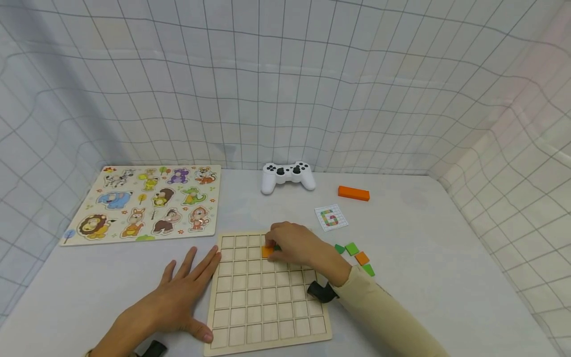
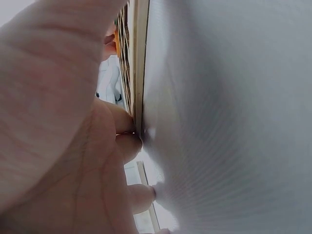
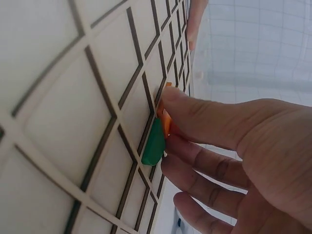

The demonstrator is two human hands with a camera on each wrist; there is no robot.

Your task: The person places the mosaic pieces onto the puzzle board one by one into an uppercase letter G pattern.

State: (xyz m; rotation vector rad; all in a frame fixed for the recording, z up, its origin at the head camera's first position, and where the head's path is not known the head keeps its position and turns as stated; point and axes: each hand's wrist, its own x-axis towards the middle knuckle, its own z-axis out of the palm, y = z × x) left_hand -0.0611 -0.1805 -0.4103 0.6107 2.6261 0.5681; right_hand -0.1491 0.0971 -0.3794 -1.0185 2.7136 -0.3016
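Note:
A wooden grid board (image 1: 256,297) lies on the white table. My left hand (image 1: 176,300) has its fingers spread, with the thumb and fingertips touching the board's left edge. Over the top rows of the board, my right hand (image 1: 296,245) pinches an orange square tile (image 3: 167,122) between thumb and fingers. In the right wrist view a green piece (image 3: 154,144) with a curved edge sits on the grid right beside that tile; the fingers hide most of it in the head view.
Right of the board lie loose green and orange pieces (image 1: 362,258). Behind them are a pattern card (image 1: 331,217) and an orange block (image 1: 354,193). A white game controller (image 1: 288,176) stands at the back. An animal puzzle board (image 1: 147,203) lies at the back left.

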